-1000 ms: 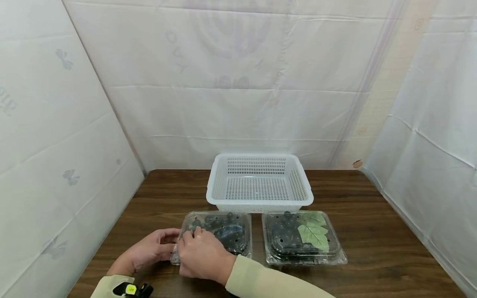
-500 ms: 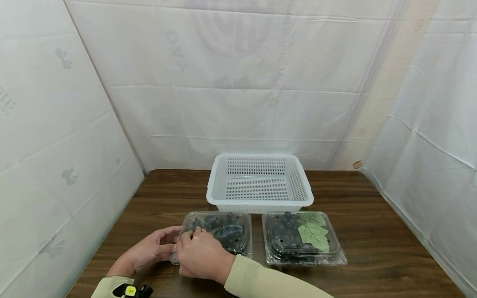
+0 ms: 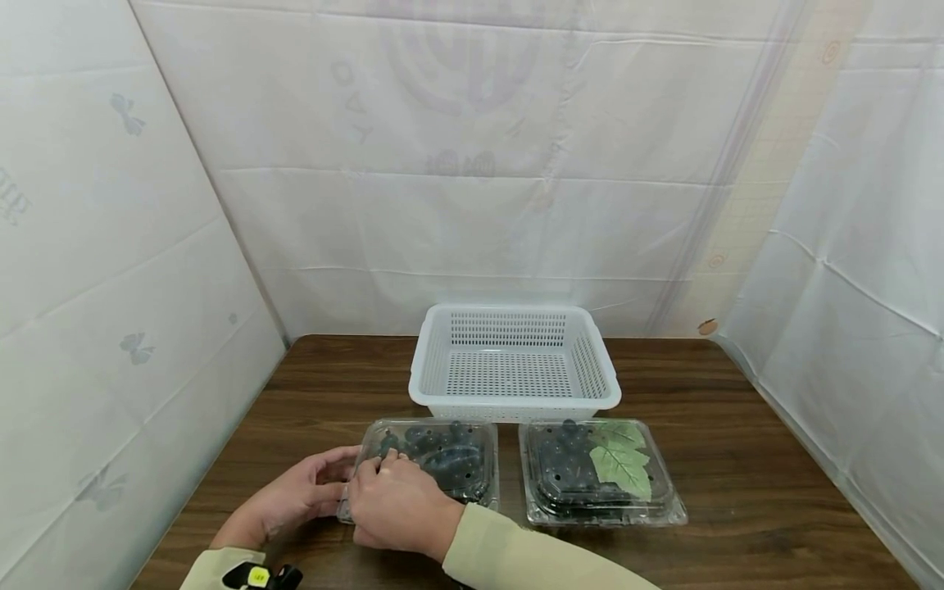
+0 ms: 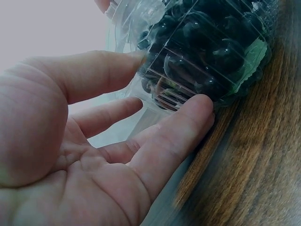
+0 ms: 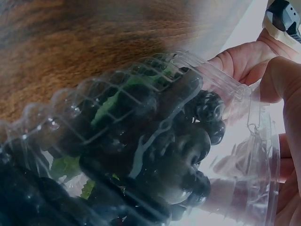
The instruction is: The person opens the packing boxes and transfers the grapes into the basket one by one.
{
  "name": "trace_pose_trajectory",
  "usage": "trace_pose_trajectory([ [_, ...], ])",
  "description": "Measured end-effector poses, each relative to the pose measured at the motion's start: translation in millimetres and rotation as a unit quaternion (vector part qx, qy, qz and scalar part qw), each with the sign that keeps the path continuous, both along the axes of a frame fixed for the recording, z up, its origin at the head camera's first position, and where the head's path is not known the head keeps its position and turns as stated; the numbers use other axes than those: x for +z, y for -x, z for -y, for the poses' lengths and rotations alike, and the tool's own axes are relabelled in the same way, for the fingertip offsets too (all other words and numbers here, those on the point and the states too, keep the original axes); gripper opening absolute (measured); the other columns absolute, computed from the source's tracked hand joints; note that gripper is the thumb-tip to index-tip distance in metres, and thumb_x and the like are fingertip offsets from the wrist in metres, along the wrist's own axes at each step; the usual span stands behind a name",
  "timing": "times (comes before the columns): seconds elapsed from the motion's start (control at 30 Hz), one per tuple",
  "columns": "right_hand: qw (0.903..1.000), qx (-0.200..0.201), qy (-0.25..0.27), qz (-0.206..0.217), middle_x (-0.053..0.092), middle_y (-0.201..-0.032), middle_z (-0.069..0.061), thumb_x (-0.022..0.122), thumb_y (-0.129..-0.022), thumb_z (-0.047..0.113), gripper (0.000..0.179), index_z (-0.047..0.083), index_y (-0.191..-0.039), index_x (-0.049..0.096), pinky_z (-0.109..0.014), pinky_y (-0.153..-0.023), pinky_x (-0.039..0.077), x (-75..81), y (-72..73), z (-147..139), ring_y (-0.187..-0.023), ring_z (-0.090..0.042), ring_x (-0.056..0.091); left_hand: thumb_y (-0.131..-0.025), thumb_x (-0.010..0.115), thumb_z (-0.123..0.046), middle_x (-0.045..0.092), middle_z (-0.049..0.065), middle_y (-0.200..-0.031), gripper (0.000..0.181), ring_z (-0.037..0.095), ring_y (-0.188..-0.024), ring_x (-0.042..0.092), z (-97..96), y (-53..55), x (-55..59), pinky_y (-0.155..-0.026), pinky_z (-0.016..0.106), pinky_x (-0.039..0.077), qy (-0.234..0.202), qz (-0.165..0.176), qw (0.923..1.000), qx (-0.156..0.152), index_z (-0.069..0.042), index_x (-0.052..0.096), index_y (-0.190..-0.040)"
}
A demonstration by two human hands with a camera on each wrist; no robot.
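Observation:
A clear plastic clamshell box of dark grapes lies on the table in the head view. My left hand grips its left end; in the left wrist view the thumb meets the wall and a finger lies along the lower edge. My right hand crosses over the box's near left corner, its fingers bent over the lid's rim. Up close in the right wrist view, the right thumb is at the clear rim, with other fingers behind it. Grapes and green leaf show through the plastic.
A second clamshell box of dark grapes, with a green leaf under its lid, sits to the right. Behind both boxes stands a white perforated basket with nothing in it. White sheeting walls the dark wooden table.
Both hands keep almost the same place on the left box; the right hand has shifted very slightly to the left. Boxes and basket have not moved.

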State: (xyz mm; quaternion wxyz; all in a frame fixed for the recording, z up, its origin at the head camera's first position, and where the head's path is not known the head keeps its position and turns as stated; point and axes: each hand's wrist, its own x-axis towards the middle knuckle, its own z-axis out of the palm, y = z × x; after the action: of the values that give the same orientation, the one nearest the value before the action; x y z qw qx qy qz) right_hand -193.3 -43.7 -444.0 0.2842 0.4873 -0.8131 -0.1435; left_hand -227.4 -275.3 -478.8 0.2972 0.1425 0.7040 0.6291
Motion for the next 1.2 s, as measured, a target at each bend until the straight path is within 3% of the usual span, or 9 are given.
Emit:
trace_pose_trajectory([
  [0.8,0.9997,0.009,0.007,-0.02,0.072,-0.09,-0.001,0.061,-0.091,0.049,0.038,0.015,-0.098,0.075,-0.033,-0.076,0.064,-1.8,1.2,1.4,-0.077,-0.019,0.077,-0.1,0.067,-0.016,0.05,0.023,-0.146,0.081,0.02,-0.119,0.063,0.5,-0.6,-0.8,-0.093,0.038,0.059,0.019,0.001,0.9997,0.014,0.008,0.016,-0.159],
  [1.2,0.9998,0.004,0.003,-0.02,0.073,-0.094,-0.003,0.059,-0.094,0.049,0.041,0.013,-0.104,0.075,-0.033,-0.076,0.064,-0.6,0.4,1.3,-0.082,-0.022,0.078,-0.101,0.065,-0.015,0.052,0.021,-0.145,0.081,0.019,-0.118,0.063,0.6,-0.2,0.2,-0.093,0.037,0.059,0.013,0.001,0.9999,0.004,0.009,0.014,-0.159],
])
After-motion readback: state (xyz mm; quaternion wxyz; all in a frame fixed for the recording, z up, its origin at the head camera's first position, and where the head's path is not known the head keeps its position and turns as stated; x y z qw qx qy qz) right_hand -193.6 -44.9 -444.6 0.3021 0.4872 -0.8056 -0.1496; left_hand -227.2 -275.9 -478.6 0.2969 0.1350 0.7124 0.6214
